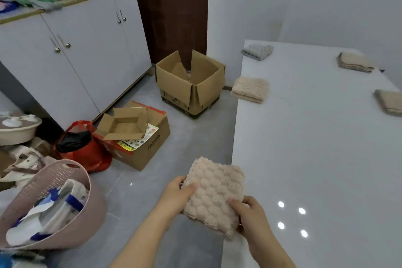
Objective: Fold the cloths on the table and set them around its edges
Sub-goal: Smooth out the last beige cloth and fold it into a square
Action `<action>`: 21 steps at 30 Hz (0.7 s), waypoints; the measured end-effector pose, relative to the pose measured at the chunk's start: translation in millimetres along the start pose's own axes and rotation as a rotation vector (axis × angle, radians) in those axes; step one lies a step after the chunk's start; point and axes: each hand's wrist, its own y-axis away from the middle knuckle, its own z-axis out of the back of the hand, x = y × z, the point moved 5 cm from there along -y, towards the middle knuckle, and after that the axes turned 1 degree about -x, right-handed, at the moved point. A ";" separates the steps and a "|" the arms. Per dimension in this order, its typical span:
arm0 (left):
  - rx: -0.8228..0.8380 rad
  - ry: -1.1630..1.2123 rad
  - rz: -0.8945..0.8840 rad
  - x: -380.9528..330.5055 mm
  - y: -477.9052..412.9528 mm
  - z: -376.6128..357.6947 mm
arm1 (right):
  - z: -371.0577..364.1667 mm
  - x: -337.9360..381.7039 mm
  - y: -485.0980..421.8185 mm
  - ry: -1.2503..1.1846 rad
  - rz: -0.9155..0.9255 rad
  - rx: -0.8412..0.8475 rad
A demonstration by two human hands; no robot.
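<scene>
The held cloth [214,193], folded into a thick beige square, hangs between both hands, half over the table [315,148] edge and half above the floor. The left hand [180,193] pinches its left side, thumb on top; the right hand [252,215] grips its near right corner. Best to keep the layers pinched, carry it rightward fully onto the table, and lay it square to the edge, in line with the placed cloth [250,89] far ahead of the hands.
</scene>
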 end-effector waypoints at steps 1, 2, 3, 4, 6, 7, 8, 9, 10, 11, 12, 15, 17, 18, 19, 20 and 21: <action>0.023 -0.010 0.000 -4.0 -7.0 -2.2 | 0.2 2.8 -3.1 -0.014 0.003 -0.028; 0.049 -0.022 -0.002 -9.1 -15.0 -6.2 | 1.8 6.0 -7.5 -0.029 0.009 -0.057; 0.070 -0.034 -0.013 -14.7 -22.5 -11.3 | 4.2 8.8 -12.0 -0.043 0.015 -0.081; 0.089 -0.048 -0.026 -21.1 -29.7 -17.2 | 7.6 11.9 -17.5 -0.056 0.023 -0.102; 0.119 -0.064 -0.040 -34.7 -42.5 -31.5 | 17.2 19.3 -28.7 -0.079 0.035 -0.141; 0.135 -0.068 -0.048 -40.9 -48.5 -39.0 | 22.5 22.7 -33.6 -0.092 0.040 -0.159; 0.151 -0.079 -0.058 -46.2 -54.1 -46.2 | 27.5 25.7 -38.2 -0.106 0.044 -0.179; 0.168 -0.098 -0.067 -50.6 -59.5 -53.2 | 31.8 28.4 -41.4 -0.121 0.047 -0.198; 0.187 -0.119 -0.071 -54.1 -65.1 -59.8 | 36.2 30.1 -43.5 -0.139 0.047 -0.224; 0.212 -0.137 -0.073 -57.9 -70.3 -67.3 | 40.6 31.5 -45.1 -0.159 0.047 -0.251; 0.240 -0.159 -0.075 -61.6 -75.5 -75.0 | 45.3 32.5 -46.0 -0.178 0.047 -0.278; 0.324 -0.269 -0.097 -73.8 -93.3 -99.2 | 57.6 32.6 -48.7 -0.218 0.047 -0.364; 0.385 -0.341 -0.121 -83.3 -108.7 -114.3 | 63.0 30.2 -54.4 -0.240 0.045 -0.432; 0.419 -0.379 -0.139 -88.3 -116.8 -121.3 | 64.9 29.4 -58.3 -0.248 0.044 -0.468; 0.453 -0.418 -0.160 -93.1 -125.2 -128.1 | 66.3 29.8 -62.4 -0.253 0.044 -0.504; 0.487 -0.459 -0.184 -96.6 -134.3 -134.4 | 67.2 30.4 -66.9 -0.254 0.044 -0.544; 0.533 -0.495 -0.209 -100.4 -141.7 -140.7 | 67.4 31.3 -71.3 -0.259 0.043 -0.590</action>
